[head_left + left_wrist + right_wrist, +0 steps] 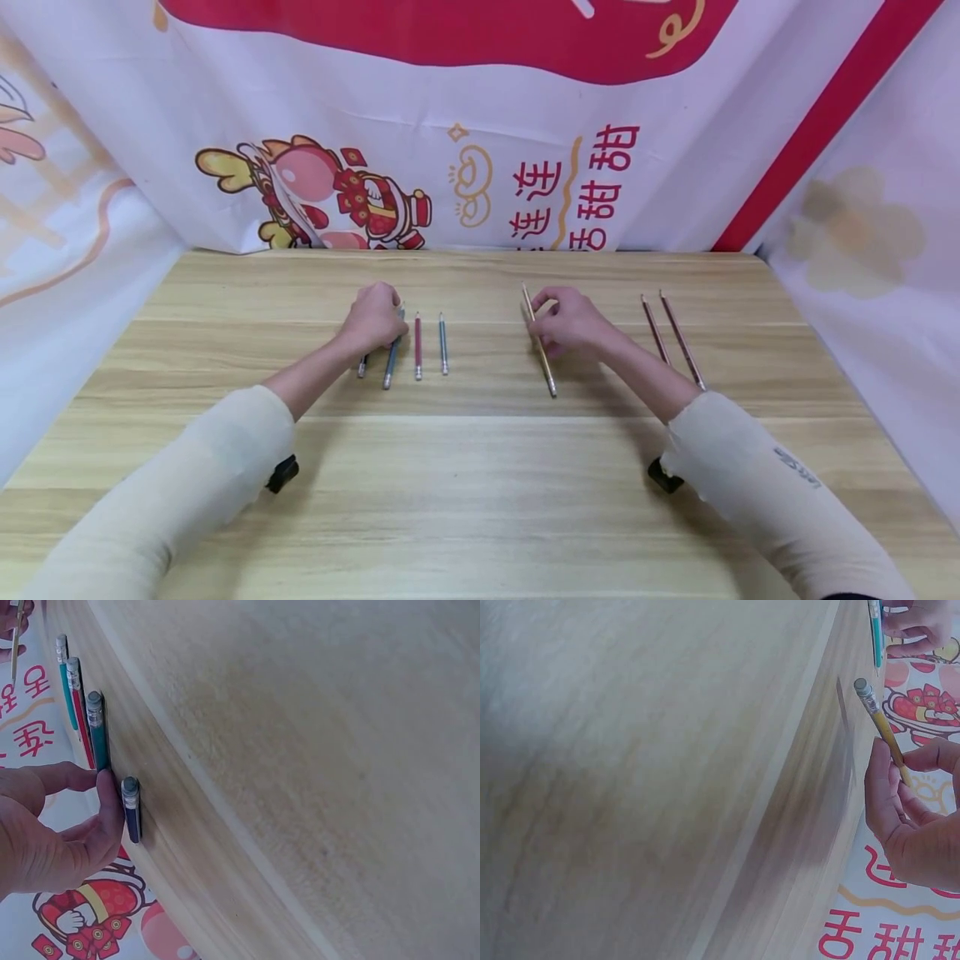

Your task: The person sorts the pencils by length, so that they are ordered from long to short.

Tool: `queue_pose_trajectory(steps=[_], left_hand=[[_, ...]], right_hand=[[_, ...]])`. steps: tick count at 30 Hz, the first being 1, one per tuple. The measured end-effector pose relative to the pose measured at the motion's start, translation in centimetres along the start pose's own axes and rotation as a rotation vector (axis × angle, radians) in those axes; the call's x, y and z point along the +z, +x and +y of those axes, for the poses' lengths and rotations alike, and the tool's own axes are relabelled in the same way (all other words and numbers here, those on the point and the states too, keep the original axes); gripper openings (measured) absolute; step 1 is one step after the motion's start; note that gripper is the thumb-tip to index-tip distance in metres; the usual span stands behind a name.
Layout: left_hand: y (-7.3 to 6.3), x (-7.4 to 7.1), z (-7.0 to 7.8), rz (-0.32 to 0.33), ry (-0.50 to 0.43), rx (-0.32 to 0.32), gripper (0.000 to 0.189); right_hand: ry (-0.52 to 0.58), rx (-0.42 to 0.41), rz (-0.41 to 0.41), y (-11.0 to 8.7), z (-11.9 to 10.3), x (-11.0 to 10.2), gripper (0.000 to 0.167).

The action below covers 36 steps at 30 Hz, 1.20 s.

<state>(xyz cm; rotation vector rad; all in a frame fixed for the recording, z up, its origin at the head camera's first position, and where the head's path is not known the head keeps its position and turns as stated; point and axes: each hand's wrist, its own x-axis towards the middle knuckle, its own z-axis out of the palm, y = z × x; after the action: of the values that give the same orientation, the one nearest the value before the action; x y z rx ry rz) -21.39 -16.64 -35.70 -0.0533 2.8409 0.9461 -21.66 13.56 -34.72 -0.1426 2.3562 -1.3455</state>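
Observation:
My left hand (375,317) pinches a blue-green pencil (98,733) between thumb and finger, its eraser end toward me. Just left of it lies a dark pencil (131,810), partly hidden behind the hand in the head view. A red pencil (418,346) and a teal pencil (443,343) lie side by side to the right of that hand. My right hand (566,321) holds a yellow pencil (885,729) by its middle in the fingertips. This pencil is lifted off the table, with its shadow below it and its eraser end toward me.
Two dark reddish pencils (681,337) lie on the wooden table (480,500) to the right, one partly behind the right forearm. A printed cloth (450,108) hangs along the table's back edge, with white cloth (862,225) at the sides.

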Motion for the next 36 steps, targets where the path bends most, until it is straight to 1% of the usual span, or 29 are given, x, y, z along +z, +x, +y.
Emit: queue_pose_trajectory(steps=[2,4,5,9,12,15,21,27,36], left_hand=[[0.0,0.0,0.0,-0.003,-0.004,-0.002,0.024],[-0.1,-0.2,0.1,-0.018,-0.021,-0.015,0.014],[-0.2,-0.3,0.2,-0.027,-0.031,-0.025,0.013],[-0.5,-1.0,0.3,-0.062,-0.112,-0.065,0.026],[-0.6,-1.4,0.3,-0.081,-0.183,-0.092,0.031],[-0.5,-1.7,0.4,-0.097,-0.235,-0.119,0.033],[-0.3,-2.1,0.9,-0.118,-0.307,-0.165,0.032],[-0.1,-2.1,1.4,-0.148,-0.423,-0.18,0.037],[-0.2,-2.3,1.9,-0.21,-0.51,-0.207,0.04]], right_hand=[[0.005,0.006,0.003,-0.1,0.1,-0.1,0.033],[0.008,0.007,0.004,-0.2,0.1,-0.3,0.033],[0.008,0.007,0.004,-0.2,0.2,-0.4,0.034],[0.01,0.004,0.002,-0.4,0.4,-0.8,0.034],[0.015,0.005,0.002,-0.5,0.6,-1.0,0.035],[0.021,0.002,0.0,-0.6,0.8,-1.3,0.035],[0.031,0.021,0.003,-1.0,1.1,-1.8,0.036],[0.048,0.04,0.003,-1.2,1.3,-2.2,0.036],[0.087,0.042,-0.005,-1.8,1.6,-3.1,0.038]])
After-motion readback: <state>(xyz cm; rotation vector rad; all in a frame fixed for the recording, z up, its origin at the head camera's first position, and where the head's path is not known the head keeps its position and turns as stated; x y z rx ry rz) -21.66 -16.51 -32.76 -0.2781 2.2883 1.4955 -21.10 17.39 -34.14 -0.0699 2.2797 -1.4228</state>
